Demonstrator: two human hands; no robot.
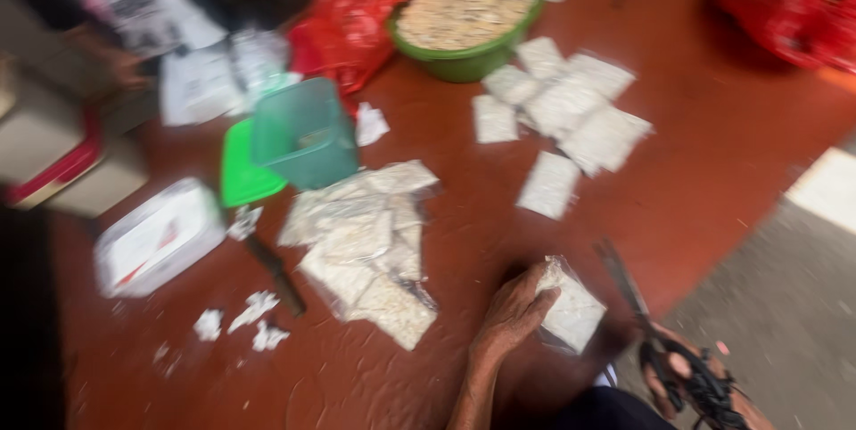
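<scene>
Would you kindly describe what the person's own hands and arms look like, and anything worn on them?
Both are bare. The left hand shows no glove, ring or watch, and its forearm is sleeveless as far as seen. The right hand is blurred and partly cut off; no glove or sleeve shows there.

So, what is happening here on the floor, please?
A person sits at a red-brown floor. The left hand holds a small clear packet of pale pieces; the right hand holds black-handled scissors. One heap of filled packets lies ahead, and another lies beside a green bowl of the same pale pieces. The picture is blurred.
</scene>
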